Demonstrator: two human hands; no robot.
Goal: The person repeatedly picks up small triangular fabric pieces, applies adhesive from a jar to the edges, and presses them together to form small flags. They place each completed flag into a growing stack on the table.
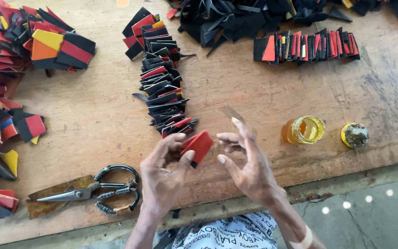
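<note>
Red piece (199,145) pinched in left hand (162,177), worn wooden table (93,124)

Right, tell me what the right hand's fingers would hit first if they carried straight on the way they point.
Probably the red folded piece pinched in the left hand; the right hand has its fingers aimed left at it, though depth is unclear.

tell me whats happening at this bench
A person's left hand pinches a folded red piece over a wooden table, while the right hand hovers open beside it. A row of folded red and black pieces lies just beyond, scissors lie to the left, an open jar to the right.
</note>
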